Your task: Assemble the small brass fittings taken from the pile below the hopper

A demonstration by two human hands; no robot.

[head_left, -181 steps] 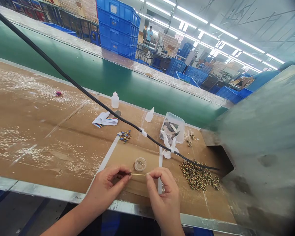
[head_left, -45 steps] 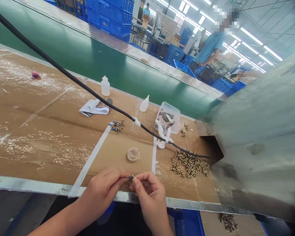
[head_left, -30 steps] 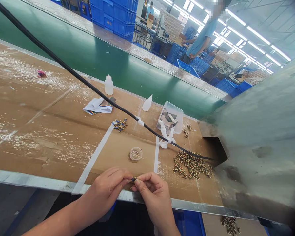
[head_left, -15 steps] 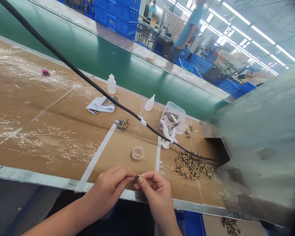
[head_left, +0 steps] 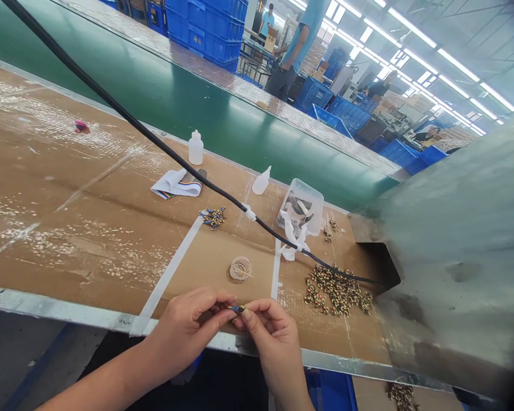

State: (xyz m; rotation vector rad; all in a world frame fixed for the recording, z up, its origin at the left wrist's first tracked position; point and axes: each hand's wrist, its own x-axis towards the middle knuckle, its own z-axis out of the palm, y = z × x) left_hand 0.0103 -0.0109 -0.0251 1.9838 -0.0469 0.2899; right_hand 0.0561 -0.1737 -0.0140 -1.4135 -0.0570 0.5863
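Note:
My left hand (head_left: pixel 188 319) and my right hand (head_left: pixel 272 331) meet above the table's front edge. Between their fingertips is a small blue, dark and yellowish part (head_left: pixel 236 309). The right thumb and forefinger pinch its dark end; the left fingers close at its yellowish end. Just beyond the hands stands a small clear cup (head_left: pixel 241 268) with a thin pale stick in it. A little pile of blue and yellow parts (head_left: pixel 213 217) lies farther back on the left. To the right is a bigger heap of dark, yellow and red parts (head_left: pixel 338 290).
A black cable (head_left: pixel 145 134) crosses the view above the cardboard-covered table (head_left: pixel 89 228). Behind are two white bottles (head_left: pixel 196 148), a folded striped band (head_left: pixel 177 184) and a clear tub (head_left: pixel 300 206). A metal housing (head_left: pixel 462 257) bounds the right. A person (head_left: pixel 297 51) stands beyond the green belt (head_left: pixel 223 120).
The left fingertips have shifted slightly, and more of the small part's blue and yellowish side now shows. Across the belt, the standing person has moved left.

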